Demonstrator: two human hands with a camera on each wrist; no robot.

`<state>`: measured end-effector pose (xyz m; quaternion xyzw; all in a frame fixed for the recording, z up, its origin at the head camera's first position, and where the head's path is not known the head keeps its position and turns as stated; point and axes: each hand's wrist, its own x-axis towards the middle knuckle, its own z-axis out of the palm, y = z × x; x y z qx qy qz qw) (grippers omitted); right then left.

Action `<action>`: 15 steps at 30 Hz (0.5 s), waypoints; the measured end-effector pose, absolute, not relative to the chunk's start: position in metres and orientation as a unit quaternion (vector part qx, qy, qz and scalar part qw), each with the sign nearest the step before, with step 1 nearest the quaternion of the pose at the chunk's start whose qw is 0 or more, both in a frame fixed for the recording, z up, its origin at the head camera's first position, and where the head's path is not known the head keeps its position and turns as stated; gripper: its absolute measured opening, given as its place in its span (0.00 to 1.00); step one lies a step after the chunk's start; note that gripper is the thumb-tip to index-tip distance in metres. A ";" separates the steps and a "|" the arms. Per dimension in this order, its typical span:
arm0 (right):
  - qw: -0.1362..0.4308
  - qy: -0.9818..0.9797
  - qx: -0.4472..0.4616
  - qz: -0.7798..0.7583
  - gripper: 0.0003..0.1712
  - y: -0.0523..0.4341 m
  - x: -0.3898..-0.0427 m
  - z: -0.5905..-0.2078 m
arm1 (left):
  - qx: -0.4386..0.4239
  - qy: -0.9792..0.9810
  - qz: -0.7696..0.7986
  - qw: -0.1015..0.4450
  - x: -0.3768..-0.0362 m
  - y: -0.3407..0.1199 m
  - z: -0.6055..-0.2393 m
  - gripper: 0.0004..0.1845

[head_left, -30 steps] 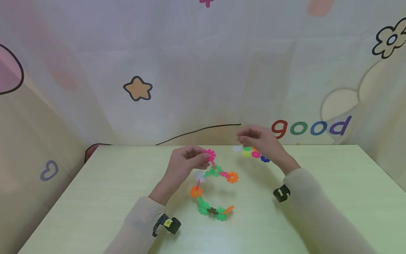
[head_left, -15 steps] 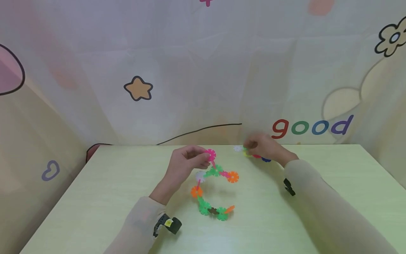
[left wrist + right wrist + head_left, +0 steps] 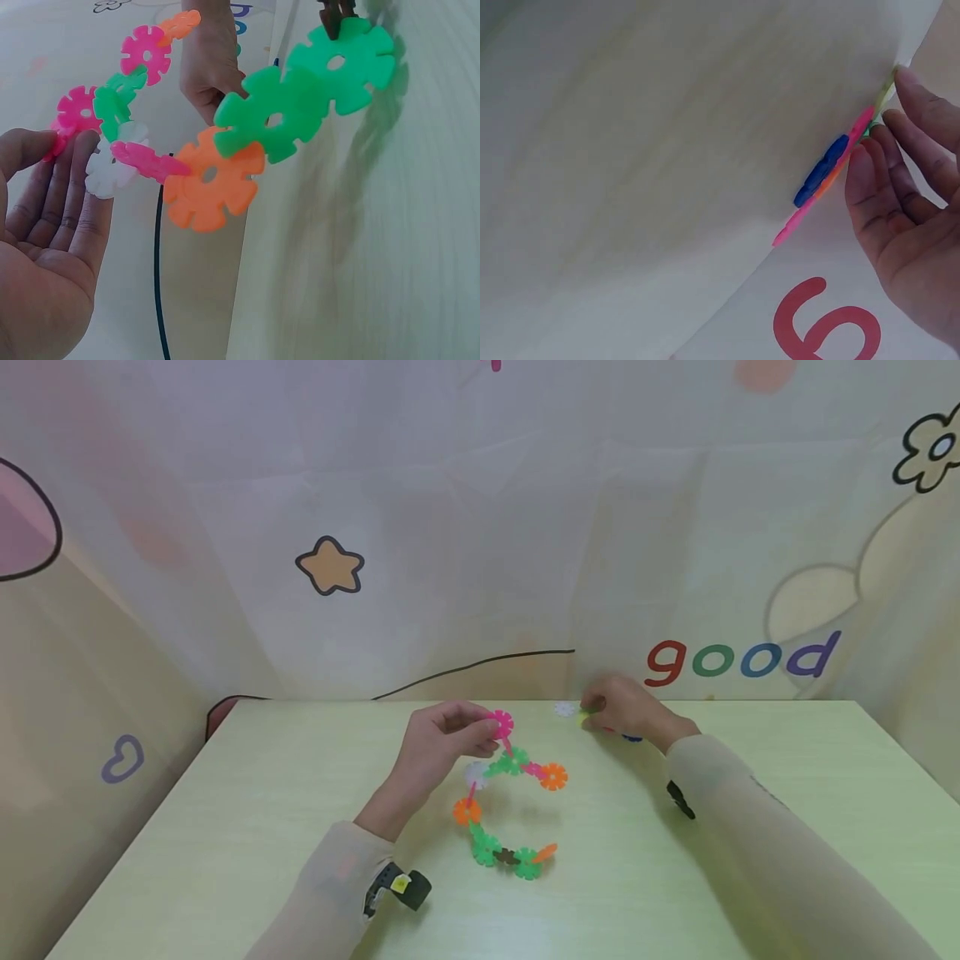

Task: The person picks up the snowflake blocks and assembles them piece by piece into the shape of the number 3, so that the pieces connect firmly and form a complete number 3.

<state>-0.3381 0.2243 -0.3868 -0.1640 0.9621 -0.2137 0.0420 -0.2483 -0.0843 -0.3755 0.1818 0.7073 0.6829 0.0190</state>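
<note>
My left hand [image 3: 442, 743] pinches a pink snowflake disc [image 3: 502, 724] between thumb and fingers. From that disc hangs a linked chain of notched plastic discs, curving open toward the right. Its parts include a white disc [image 3: 109, 171], an orange disc [image 3: 211, 180], green discs [image 3: 274, 118] and a dark brown disc [image 3: 506, 857]. Toward the table's back edge, my right hand [image 3: 628, 706] reaches into loose discs. Its thumb and index finger close on the edge of a yellow disc [image 3: 886, 90]. Beside those fingers lie a blue disc [image 3: 821, 171] and pink discs [image 3: 861, 126], partly hidden.
A white disc [image 3: 565, 709] lies left of my right hand, near the back edge of the pale table [image 3: 300, 827]. Behind the table hangs a printed curtain [image 3: 465, 543]. Each sleeve has a small dark camera [image 3: 411, 888] strapped at the wrist.
My right hand has come down from above the back edge onto the loose discs and taken the yellow one between its fingers. The left hand and chain have stayed nearly still.
</note>
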 end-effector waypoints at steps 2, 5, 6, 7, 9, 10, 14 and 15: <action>0.041 0.964 -0.163 -0.208 0.13 0.224 -0.339 -0.387 | 0.183 0.707 0.683 0.018 -0.249 -0.084 -0.375 0.08; 0.045 0.964 -0.161 -0.207 0.12 0.223 -0.340 -0.387 | 0.182 0.707 0.683 0.018 -0.249 -0.084 -0.375 0.08; 0.048 0.964 -0.158 -0.209 0.12 0.222 -0.340 -0.387 | 0.181 0.707 0.684 0.018 -0.249 -0.084 -0.375 0.08; 0.051 0.963 -0.155 -0.214 0.11 0.222 -0.339 -0.386 | 0.181 0.706 0.684 0.019 -0.249 -0.084 -0.376 0.08; 0.057 0.962 -0.149 -0.223 0.11 0.222 -0.338 -0.386 | 0.180 0.706 0.685 0.020 -0.249 -0.084 -0.376 0.07; 0.059 0.961 -0.146 -0.228 0.10 0.222 -0.338 -0.386 | 0.180 0.706 0.685 0.020 -0.249 -0.084 -0.376 0.07; 0.067 0.948 -0.144 -0.275 0.07 0.220 -0.332 -0.384 | 0.183 0.703 0.687 0.020 -0.248 -0.084 -0.375 0.08; 0.070 0.941 -0.145 -0.297 0.06 0.220 -0.330 -0.383 | 0.186 0.701 0.688 0.019 -0.248 -0.084 -0.375 0.08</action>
